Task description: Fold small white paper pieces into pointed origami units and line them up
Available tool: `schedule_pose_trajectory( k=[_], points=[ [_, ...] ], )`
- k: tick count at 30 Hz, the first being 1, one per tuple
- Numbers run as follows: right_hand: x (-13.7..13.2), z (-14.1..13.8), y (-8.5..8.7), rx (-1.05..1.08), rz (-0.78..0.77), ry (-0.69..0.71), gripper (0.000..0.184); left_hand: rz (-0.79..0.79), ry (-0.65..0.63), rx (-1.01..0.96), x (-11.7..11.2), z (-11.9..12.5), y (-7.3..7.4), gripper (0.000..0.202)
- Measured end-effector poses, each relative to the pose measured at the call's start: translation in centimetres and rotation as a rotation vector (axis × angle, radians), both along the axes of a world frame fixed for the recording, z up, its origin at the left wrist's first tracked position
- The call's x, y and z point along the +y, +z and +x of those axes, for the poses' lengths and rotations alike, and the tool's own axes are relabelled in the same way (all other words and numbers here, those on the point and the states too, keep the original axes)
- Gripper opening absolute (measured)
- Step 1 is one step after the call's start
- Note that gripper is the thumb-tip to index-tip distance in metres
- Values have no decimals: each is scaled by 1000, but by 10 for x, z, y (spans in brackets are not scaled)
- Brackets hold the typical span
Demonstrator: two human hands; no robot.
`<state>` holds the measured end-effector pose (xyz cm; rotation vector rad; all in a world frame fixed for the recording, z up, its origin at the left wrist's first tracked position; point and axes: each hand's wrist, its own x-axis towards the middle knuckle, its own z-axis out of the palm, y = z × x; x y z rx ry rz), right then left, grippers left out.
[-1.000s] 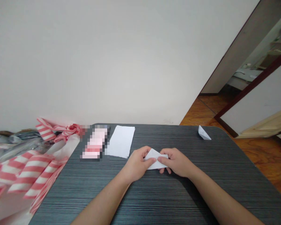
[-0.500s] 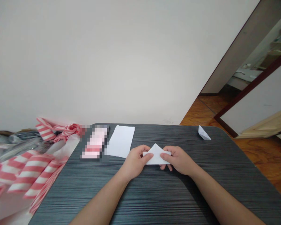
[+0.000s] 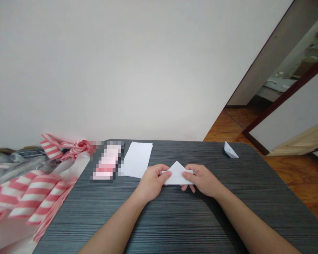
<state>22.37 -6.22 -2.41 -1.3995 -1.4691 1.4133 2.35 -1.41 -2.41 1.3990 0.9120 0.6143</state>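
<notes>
Wall [image 3: 137, 70]: plain and pale, filling the far background.
Tabletop [image 3: 159, 225]: dark, finely streaked, rounded at the far corners.
Red-and-white striped cloth [image 3: 39, 190]: heaped off the tabletop's left side.
Pixelated rectangle [image 3: 108, 158]: on the far left of the tabletop, identity hidden.
White paper stack [image 3: 137, 160]: flat, just right of the pixelated rectangle, edges slightly uneven.
Left hand [image 3: 152, 181]: gripping the left side of the folded white paper [image 3: 177, 178], thumb on top, fingers curled behind.
Folding step: apparently mid-fold, layers pinched level between two thumbs over the tabletop's middle.
Next press: seems to call for even thumb pressure and aligned layers, without crushing the peak.
Peak and band: triangle pointing far, straight near edge, band ends jutting left and right; crisp, white, small.
Right hand [image 3: 204, 180]: gripping the right side likewise, some fingertips visible below the near edge.
Small boat-like paper fold [image 3: 230, 151]: far right, well apart from both hands.
Wood-look floor [image 3: 228, 121]: brown, beyond the far right corner.
</notes>
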Motion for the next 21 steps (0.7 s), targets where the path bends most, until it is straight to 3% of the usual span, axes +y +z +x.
schedule_pose_trajectory(
  k=[15, 21],
  points=[
    [0, 2, -2, 1, 19, 7, 22, 0, -38, -2, 0, -1, 2, 24],
    [0, -5, -2, -19, 23, 19, 21, 81, -74, 74, -1, -1, 1, 28]
  ],
)
